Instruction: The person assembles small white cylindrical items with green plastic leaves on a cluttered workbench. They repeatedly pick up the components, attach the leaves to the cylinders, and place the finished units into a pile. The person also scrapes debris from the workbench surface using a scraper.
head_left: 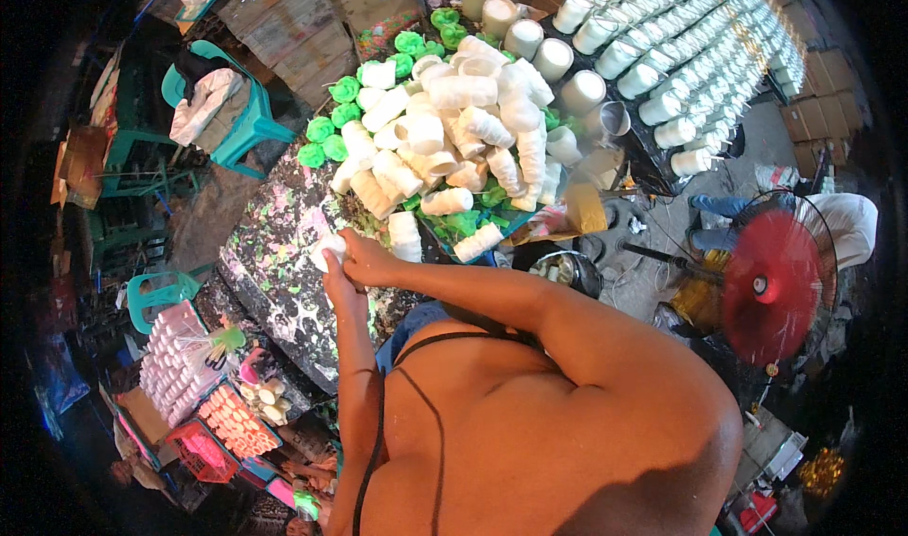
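- The right hand (369, 264) and the left hand (342, 285) are closed together on one small white cup (328, 249), which sticks out to the left of the fingers.
- The heap of white cups (454, 129) lies up and right of this cup, nearer the right hand.
- The cups look smooth, like short tubes; the table (274, 252) under the heap is paint-spattered.

Small white piece (328, 250) mostly hidden by both hands' fingers (352, 264), perhaps a cup.
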{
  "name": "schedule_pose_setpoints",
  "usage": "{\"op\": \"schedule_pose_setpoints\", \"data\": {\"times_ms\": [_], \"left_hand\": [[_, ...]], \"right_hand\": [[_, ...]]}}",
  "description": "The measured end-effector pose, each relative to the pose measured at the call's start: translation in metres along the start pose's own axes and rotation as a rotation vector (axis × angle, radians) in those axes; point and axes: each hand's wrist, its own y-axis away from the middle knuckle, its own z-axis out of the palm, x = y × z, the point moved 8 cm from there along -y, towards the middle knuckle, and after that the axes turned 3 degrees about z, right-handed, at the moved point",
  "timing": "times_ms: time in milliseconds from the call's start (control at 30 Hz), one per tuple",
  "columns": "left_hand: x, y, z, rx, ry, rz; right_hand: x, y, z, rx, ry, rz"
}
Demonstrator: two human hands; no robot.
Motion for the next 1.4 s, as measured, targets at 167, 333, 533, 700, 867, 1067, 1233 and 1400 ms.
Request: {"op": "schedule_pose_setpoints", "data": {"times_ms": [167,333,533,700,867,1067,1233,1400], "left_hand": [[0.031,0.016,0.029,0.271,0.013,0.197],[0.032,0.02,0.023,0.26,-0.171,0.065],[0.009,0.024,0.034,0.061,-0.161,0.167],[0.014,0.016,0.038,0.041,-0.072,0.258],[0.013,0.009,-0.006,0.239,0.167,0.223],[0.004,0.026,0.019,0.193,0.17,0.097],[0.014,0.033,0.007,0.264,0.072,0.154],[-0.005,0.022,0.02,0.316,-0.13,0.124]], "right_hand": [[-0.012,0.011,-0.011,-0.023,-0.314,0.122],[-0.033,0.024,-0.023,0.147,0.412,-0.297],[-0.015,0.01,-0.032,0.135,0.466,-0.081],[-0.008,-0.008,-0.03,0.086,0.276,-0.278],[0.001,-0.002,-0.015,0.114,0.082,-0.337],[0.005,0.002,-0.013,-0.043,0.62,0.045],[-0.019,0.012,0.003,-0.377,0.67,-0.346],[-0.013,0.024,-0.019,-0.538,0.582,-0.31]]}}
